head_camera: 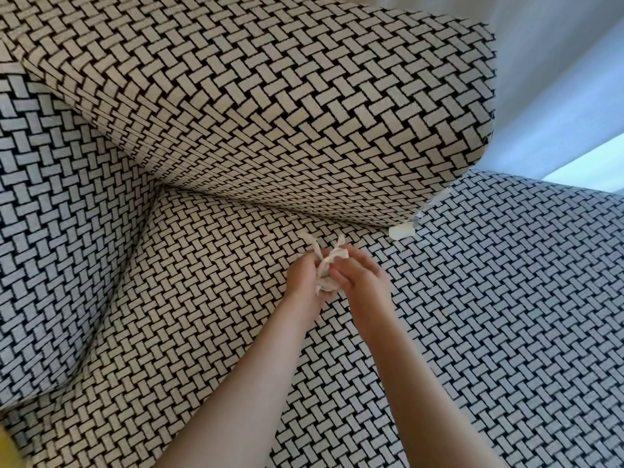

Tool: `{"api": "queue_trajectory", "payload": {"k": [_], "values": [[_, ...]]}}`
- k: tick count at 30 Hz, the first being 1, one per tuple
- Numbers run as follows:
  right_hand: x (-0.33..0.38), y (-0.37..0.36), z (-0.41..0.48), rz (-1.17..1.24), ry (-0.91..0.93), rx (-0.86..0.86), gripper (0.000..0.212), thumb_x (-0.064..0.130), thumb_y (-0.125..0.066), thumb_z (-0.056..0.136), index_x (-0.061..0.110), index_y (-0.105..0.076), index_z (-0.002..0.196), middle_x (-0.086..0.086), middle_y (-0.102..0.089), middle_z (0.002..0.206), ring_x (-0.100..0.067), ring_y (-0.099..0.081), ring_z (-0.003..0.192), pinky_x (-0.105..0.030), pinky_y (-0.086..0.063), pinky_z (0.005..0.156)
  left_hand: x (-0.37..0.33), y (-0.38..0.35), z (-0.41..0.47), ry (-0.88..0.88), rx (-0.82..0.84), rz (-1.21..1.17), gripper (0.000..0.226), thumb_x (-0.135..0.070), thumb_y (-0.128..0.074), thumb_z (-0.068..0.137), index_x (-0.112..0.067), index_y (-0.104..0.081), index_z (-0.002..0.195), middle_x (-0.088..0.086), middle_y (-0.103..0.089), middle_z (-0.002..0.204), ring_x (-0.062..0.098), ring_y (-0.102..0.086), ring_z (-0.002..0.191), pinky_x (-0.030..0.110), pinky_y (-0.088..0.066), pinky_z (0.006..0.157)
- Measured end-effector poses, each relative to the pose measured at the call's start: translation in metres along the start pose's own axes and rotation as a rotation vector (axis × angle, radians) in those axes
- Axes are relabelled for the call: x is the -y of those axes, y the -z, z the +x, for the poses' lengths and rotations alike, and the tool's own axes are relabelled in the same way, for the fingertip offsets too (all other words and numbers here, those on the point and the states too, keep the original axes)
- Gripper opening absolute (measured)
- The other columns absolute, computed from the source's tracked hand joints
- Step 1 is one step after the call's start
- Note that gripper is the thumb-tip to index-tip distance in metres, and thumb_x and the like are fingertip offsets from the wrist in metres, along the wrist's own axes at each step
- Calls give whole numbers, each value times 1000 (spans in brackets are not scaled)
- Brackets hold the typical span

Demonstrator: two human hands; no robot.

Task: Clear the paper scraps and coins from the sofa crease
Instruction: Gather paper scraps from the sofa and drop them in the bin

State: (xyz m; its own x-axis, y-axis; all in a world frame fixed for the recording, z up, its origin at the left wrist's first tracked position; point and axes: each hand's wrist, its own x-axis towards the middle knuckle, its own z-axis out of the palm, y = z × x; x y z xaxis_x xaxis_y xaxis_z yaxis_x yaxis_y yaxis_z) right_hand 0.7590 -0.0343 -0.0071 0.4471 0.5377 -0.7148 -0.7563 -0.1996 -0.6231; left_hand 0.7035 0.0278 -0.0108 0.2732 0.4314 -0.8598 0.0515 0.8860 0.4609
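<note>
A bunch of white paper scraps (329,261) is pinched between both of my hands, just in front of the sofa crease (256,206). My left hand (304,276) grips the bunch from the left and my right hand (359,275) closes on it from the right; strips stick out above the fingers. One more white scrap (401,231) lies at the right end of the crease, under the corner of the back cushion. No coin is visible.
The sofa's back cushion (270,96) overhangs the seat (472,298), both in a black-and-cream woven pattern. The armrest (50,214) rises at the left. A pale curtain and wall (557,79) stand behind at the right.
</note>
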Motion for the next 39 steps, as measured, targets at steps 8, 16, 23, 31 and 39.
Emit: {"api": "queue_trajectory", "payload": {"k": [8, 16, 23, 31, 39], "values": [[-11, -2, 1, -557, 190, -155, 14, 12, -70, 80, 15, -70, 94, 2, -67, 74, -6, -63, 61, -12, -50, 53, 5, 4, -8, -97, -38, 190, 24, -25, -43, 90, -14, -62, 82, 1, -59, 63, 14, -50, 54, 20, -39, 46], [21, 15, 40, -895, 380, -300, 29, 13, -62, 86, 15, -64, 115, -1, -57, 104, -27, -66, 79, -39, -57, 73, -10, 27, -5, -158, -76, 270, 18, -18, -47, 92, -13, -50, 75, 1, -45, 63, 8, -34, 44, 14, -25, 30], [25, 22, 50, -1083, 421, -224, 14, 8, -56, 90, 13, -69, 88, 3, -51, 110, -23, -66, 55, -36, -59, 56, -11, 25, 7, -303, -144, 664, 25, -28, -55, 89, -12, -56, 70, 3, -51, 60, 12, -38, 45, 18, -29, 39], [33, 43, 39, -1047, 322, -72, 10, 7, -60, 88, 11, -66, 82, -6, -70, 76, -8, -61, 56, -16, -50, 54, -3, 14, 16, -416, -74, 1045, 17, -14, -47, 88, -15, -48, 70, 5, -54, 70, 19, -48, 61, 28, -35, 53], [18, 37, 36, -1308, 448, -68, 14, 7, -56, 87, 13, -69, 88, 2, -70, 74, -12, -62, 62, -14, -45, 53, 7, 5, 8, -496, 10, 1302, 25, -9, -40, 94, -7, -44, 118, -3, -44, 66, 18, -53, 60, 23, -35, 44]]}}
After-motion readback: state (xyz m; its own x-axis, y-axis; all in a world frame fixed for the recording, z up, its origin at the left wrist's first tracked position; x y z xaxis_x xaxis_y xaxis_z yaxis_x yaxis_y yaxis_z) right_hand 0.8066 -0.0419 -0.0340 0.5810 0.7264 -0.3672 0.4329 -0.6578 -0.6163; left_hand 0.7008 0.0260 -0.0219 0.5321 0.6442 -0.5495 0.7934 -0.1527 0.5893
